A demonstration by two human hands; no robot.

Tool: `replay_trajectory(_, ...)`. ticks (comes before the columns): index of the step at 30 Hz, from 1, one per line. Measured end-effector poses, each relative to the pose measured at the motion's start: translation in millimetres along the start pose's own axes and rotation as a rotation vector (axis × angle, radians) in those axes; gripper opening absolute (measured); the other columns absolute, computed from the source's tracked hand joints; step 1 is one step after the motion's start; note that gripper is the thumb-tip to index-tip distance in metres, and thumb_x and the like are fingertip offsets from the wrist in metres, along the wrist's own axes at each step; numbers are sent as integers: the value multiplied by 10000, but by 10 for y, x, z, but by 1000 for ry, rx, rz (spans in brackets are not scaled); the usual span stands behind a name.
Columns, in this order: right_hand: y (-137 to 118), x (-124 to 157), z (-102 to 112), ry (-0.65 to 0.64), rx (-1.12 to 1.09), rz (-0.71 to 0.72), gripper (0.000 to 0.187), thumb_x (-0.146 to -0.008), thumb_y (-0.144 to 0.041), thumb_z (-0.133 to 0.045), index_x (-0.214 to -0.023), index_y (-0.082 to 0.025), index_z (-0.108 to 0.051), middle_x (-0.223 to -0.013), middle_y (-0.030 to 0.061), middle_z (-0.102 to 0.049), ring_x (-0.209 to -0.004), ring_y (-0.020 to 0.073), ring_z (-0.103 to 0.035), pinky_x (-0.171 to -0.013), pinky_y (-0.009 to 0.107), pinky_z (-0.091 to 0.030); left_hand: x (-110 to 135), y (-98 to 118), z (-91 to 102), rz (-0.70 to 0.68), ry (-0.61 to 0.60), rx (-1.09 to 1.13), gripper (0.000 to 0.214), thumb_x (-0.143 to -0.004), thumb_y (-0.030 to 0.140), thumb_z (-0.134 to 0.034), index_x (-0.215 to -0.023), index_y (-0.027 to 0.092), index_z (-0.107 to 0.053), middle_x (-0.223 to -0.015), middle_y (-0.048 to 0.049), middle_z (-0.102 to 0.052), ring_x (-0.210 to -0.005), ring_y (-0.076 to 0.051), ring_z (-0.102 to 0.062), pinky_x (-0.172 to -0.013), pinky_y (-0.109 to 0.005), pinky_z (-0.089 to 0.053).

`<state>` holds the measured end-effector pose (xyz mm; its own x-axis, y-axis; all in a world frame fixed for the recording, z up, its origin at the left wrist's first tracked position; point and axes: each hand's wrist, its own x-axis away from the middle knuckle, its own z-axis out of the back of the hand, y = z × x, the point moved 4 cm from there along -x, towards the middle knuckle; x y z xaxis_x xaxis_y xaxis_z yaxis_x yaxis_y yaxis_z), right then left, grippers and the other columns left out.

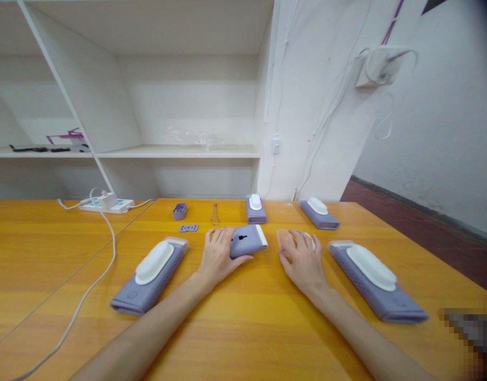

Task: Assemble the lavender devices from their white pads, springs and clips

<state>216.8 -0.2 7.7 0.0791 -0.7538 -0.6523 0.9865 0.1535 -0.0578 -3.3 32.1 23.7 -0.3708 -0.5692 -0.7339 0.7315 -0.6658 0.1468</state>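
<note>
My left hand (221,251) is wrapped round the end of a purple-grey plastic housing (249,241), with a white end on its right and a dark slot in its face. To its right, my right hand (304,259) curls its fingers over a translucent plastic piece (283,239). Something white shows beside those fingers; the rest is hidden under them. The two hands are apart. Behind the left hand lie a cone-shaped wire spring (215,216), a flat purple-grey plate with holes (188,228) and a small hollow purple-grey box (180,211).
Similar purple-grey housings with white oval tops lie at left (152,272), right (378,280), back middle (256,209) and back right (319,212). A power strip (108,203) and white cable (112,248) are at left. A white shelf (180,152) stands behind the table.
</note>
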Motion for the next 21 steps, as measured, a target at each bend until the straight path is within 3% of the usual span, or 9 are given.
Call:
replay_trajectory(3, -88, -2, 41, -38, -241, 20, 140, -784, -184, -494, -900, -198, -571, -1201, 116, -503, -1102, 277, -464, -958, 484, -338, 1, -4, 22, -1, 43, -9, 704, -693, 569, -629, -1225, 171, -396, -1151, -139, -578, -1066, -289, -523, -940, -459, -301)
replay_trajectory(6, -198, 7, 55, -127, -542, -9, 100, -785, -203, -496, -881, -199, -525, -1046, 94, -571, -1000, 239, -536, -856, 398, -438, 7, -26, 58, 16, 133, -35, 711, -706, 527, -642, -1257, 180, -357, -1204, -149, -546, -1122, -292, -487, -951, -465, -297)
replay_trajectory(9, -220, 4, 32, -136, -781, -139, 286, -782, -284, -560, -1043, -199, -479, -980, 71, -601, -903, 219, -578, -773, 366, -471, 10, -46, 64, 27, 166, -42, 717, -698, 499, -664, -1260, 181, -352, -1212, -153, -540, -1135, -293, -476, -942, -460, -314)
replay_trajectory(13, -113, -44, -6, -36, -1045, -368, 462, -786, -394, -591, -1160, -192, -410, -947, 73, -629, -853, 218, -604, -729, 356, -483, 11, -15, 38, -52, 121, -8, 742, -671, 524, -674, -1247, 173, -364, -1193, -145, -556, -1129, -279, -483, -971, -472, -309)
replay_trajectory(17, -91, -80, -3, -19, -1195, -488, 491, -800, -478, -549, -1166, -179, -418, -879, 74, -645, -829, 230, -624, -723, 362, -504, 42, 72, 6, -234, 59, 18, 723, -674, 542, -661, -1239, 182, -391, -1200, -146, -563, -1141, -277, -488, -996, -489, -304)
replay_trajectory(21, -211, -41, 0, -30, -1159, -490, 427, -847, -510, -447, -1127, -190, -491, -995, 92, -627, -902, 230, -610, -760, 361, -511, 77, 126, 6, -308, 67, 26, 684, -673, 557, -652, -1209, 194, -432, -1200, -152, -566, -1143, -284, -493, -980, -491, -333)
